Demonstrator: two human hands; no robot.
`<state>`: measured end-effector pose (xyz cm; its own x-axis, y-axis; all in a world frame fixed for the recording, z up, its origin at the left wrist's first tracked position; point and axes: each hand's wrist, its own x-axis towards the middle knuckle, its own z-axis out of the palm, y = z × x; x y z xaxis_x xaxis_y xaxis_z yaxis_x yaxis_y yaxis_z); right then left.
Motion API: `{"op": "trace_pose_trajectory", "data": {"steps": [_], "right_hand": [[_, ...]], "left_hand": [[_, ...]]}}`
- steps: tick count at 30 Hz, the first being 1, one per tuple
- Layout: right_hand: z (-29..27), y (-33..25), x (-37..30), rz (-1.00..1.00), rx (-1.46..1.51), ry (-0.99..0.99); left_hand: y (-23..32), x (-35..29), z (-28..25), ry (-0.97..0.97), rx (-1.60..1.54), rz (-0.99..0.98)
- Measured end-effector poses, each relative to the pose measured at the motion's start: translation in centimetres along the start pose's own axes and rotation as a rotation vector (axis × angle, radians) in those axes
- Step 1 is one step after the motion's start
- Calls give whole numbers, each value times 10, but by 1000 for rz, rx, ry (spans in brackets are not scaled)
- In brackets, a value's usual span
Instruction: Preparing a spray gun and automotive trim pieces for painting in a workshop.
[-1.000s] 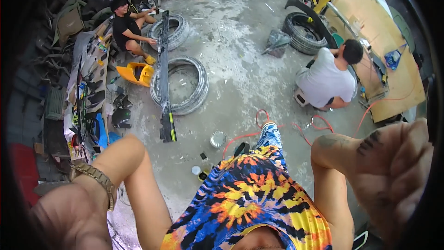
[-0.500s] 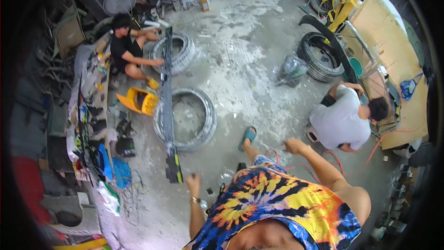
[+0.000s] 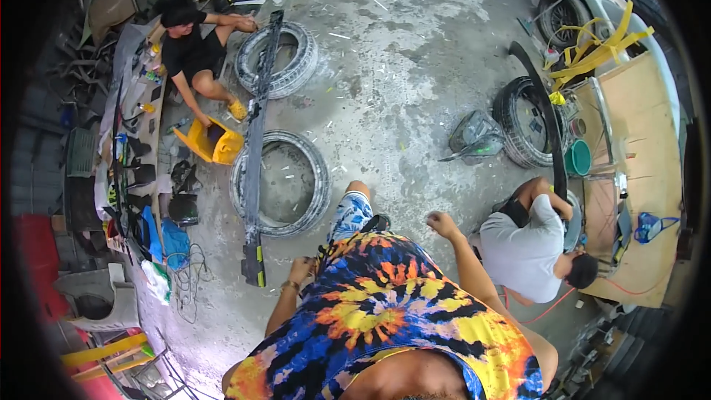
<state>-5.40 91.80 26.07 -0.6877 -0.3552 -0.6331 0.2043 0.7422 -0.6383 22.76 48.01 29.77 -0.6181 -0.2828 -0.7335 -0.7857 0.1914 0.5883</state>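
Observation:
My left hand hangs low beside my hip, and its fingers are too small and shaded to read. Nearest to it is the lower end of a long dark car trim piece, which lies across two tires, the nearer tire and the farther tire. On the other side of my body, my right hand is raised over the floor, its fingers curled and nothing seen in them. Neither hand touches the trim piece.
At the far left a person sits with a hand at a yellow plastic stool. A person in a grey shirt crouches at right near a curved black strip, a tire and a green bucket. A filled plastic bag lies nearby.
My view has shifted forward, and my legs have moved in a step. My left hand has drawn back toward my hip. The person at left has lowered one hand to the yellow stool.

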Motion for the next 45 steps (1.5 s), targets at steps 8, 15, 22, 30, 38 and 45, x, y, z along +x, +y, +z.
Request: {"op": "trace_pose_trajectory", "data": {"steps": [8,15,22,30,38,45], "right_hand": [[-126,-136,208,-226,214,34],[-229,-108,284,422,537,182],[-243,-62,315,661,741,204],[-359,-37,503,646,485,-156],[-668,-201,805,308,206,267],[-740,-463,1061,-165,262,82]], "left_hand": [[105,170,-83,167,-213,-432],[263,361,-131,55,-127,-319],[532,566,-110,-90,-67,78],[738,716,-98,-42,-75,78],[765,755,-122,143,-329,-212],[725,818,-98,-5,-465,-625]]}}
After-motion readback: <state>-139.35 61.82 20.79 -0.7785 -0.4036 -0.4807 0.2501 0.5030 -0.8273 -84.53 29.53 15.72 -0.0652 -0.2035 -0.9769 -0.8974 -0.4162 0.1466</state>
